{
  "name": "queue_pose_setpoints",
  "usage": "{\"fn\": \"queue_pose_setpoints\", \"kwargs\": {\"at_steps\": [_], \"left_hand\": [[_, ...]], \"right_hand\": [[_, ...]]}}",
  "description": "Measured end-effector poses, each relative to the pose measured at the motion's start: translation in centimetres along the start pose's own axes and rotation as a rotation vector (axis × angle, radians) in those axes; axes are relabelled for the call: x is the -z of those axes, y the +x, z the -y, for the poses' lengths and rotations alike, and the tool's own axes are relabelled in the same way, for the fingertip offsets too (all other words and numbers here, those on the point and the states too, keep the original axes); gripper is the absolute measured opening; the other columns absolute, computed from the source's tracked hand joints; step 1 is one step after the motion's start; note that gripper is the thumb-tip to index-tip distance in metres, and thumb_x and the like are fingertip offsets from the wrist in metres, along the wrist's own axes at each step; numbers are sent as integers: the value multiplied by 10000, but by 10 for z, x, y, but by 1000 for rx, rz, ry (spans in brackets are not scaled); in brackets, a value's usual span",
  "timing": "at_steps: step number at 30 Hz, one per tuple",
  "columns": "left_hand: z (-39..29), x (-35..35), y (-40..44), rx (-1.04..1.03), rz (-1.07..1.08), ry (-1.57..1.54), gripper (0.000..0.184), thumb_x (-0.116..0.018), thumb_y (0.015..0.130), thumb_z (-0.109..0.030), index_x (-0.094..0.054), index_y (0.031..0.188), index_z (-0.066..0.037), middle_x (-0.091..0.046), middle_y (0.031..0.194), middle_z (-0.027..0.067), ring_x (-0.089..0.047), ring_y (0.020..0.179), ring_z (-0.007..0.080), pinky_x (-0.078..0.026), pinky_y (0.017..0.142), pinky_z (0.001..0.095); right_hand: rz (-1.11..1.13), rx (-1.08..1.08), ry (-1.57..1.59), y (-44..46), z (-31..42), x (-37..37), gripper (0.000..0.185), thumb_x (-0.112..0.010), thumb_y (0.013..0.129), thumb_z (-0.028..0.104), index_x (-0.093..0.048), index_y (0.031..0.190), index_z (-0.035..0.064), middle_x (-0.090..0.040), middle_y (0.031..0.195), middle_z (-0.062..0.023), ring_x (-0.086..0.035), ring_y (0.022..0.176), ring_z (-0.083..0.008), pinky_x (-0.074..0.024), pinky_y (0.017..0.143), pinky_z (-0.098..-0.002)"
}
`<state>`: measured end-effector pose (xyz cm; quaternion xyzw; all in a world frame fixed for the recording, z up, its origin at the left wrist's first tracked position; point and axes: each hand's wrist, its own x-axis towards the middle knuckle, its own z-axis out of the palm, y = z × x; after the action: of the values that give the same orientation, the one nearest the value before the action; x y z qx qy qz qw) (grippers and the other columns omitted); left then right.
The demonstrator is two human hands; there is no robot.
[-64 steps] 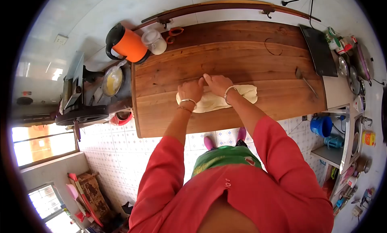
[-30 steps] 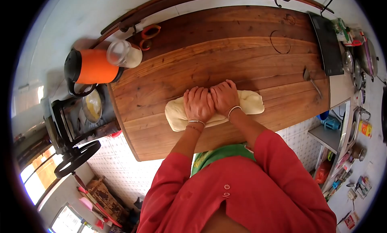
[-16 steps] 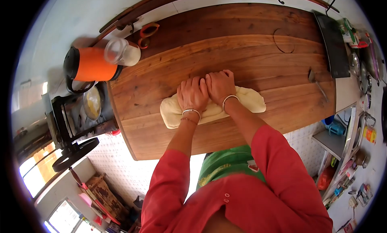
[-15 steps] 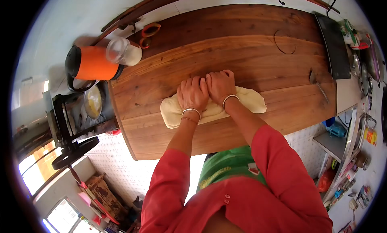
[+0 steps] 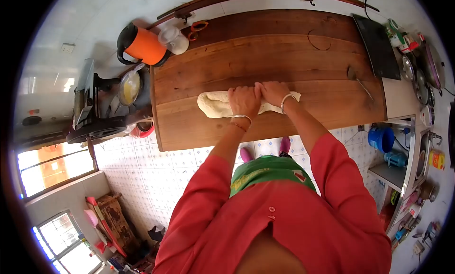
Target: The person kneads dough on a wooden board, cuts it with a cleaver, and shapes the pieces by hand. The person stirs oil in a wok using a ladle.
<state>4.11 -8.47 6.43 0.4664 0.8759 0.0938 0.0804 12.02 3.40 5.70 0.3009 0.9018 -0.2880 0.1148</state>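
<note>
A long pale piece of dough (image 5: 214,105) lies crosswise on the wooden table (image 5: 279,56), close to its front edge. My left hand (image 5: 244,101) presses on the middle of the dough, its fingers curled over the far side. Right beside it, my right hand (image 5: 274,93) grips the dough toward its right end, and the two thumbs almost meet. The dough bulges out to the left with a fold along its top. Both palms hide its middle part.
An orange kettle (image 5: 145,45) and a clear jar (image 5: 174,40) stand at the table's back left. To the right lie a metal spatula (image 5: 359,82) and a black board (image 5: 377,46). A bowl (image 5: 130,87) sits left of the table, a blue bucket (image 5: 380,139) low at the right.
The view has shifted, showing more floor and both shoes. My hands stay on the dough, now with straighter arms and fingers bent over its far side. The dough looks narrower from front to back.
</note>
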Motion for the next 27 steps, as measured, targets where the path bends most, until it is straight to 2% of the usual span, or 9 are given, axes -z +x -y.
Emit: {"fn": "queue_pose_setpoints", "kwargs": {"at_steps": [1, 2, 5, 8, 10, 14, 16, 23, 27], "left_hand": [[-5, -11, -16, -108, -343, -66, 325, -491, 937, -325, -639, 788, -77, -665, 859, 73, -583, 897, 261, -379, 893, 446], [-3, -19, -27, -111, -332, -70, 325, -491, 937, -325, -639, 788, -77, -665, 859, 73, -583, 897, 261, -379, 893, 446], [1, -36, -55, -142, -409, -142, 249, -534, 905, -300, -660, 903, -85, -659, 975, 54, -567, 991, 237, -350, 936, 464], [21, -80, -84, -269, -452, 64, 467, -529, 891, -373, -593, 1253, -85, -573, 1285, 69, -495, 1207, 245, -304, 990, 459], [22, -88, -76, -280, -481, 107, 466, -463, 920, -393, -597, 1240, -82, -574, 1285, 56, -484, 1206, 244, -251, 1031, 482], [21, -83, -26, -227, -422, 37, 468, -451, 917, -392, -588, 1239, -81, -570, 1281, 70, -480, 1213, 258, -237, 1053, 498], [22, -69, 4, -189, -257, -5, 454, -444, 909, -386, -601, 1201, -76, -572, 1264, 86, -480, 1212, 277, -220, 1079, 508], [16, -59, 50, -157, -338, -94, 290, -531, 863, -294, -668, 1004, -81, -654, 1051, 72, -564, 1085, 272, -333, 1037, 501], [14, -57, 66, -129, -328, -120, 262, -540, 874, -279, -668, 981, -77, -665, 1032, 80, -567, 1077, 281, -334, 1038, 494]], "right_hand": [[-75, 79, -62, -17, -8, -5, 453, -377, 987, 387, -707, 903, 89, -717, 935, -90, -638, 968, -310, -403, 942, -492], [-70, 69, -59, -31, -13, -15, 453, -377, 987, 387, -707, 903, 89, -717, 935, -90, -638, 968, -310, -403, 942, -492], [-510, 289, -7, -66, -22, -53, 277, -491, 929, 283, -655, 1041, 90, -663, 1104, -78, -575, 1068, -267, -345, 1013, -481], [-638, 301, -121, -86, -26, -87, 409, -520, 896, 269, -567, 1254, 77, -584, 1269, -65, -511, 1201, -218, -318, 1049, -468], [-615, 286, -132, -74, -31, -85, 448, -532, 885, 281, -558, 1284, 79, -585, 1275, -53, -496, 1233, -207, -313, 1054, -456], [-596, 282, -68, -30, -41, -67, 422, -539, 871, 279, -577, 1243, 84, -599, 1218, -57, -516, 1177, -225, -327, 1041, -450], [-594, 252, -54, -11, -41, -61, 406, -540, 868, 277, -587, 1222, 85, -608, 1188, -58, -526, 1151, -231, -334, 1032, -451], [-589, 249, 32, 25, -50, -45, 266, -560, 852, 249, -638, 1051, 91, -636, 1003, -55, -566, 999, -246, -363, 986, -443], [-580, 272, 34, 41, -51, -35, 175, -572, 848, 214, -651, 951, 97, -641, 901, -37, -567, 939, -232, -380, 951, -429]]}}
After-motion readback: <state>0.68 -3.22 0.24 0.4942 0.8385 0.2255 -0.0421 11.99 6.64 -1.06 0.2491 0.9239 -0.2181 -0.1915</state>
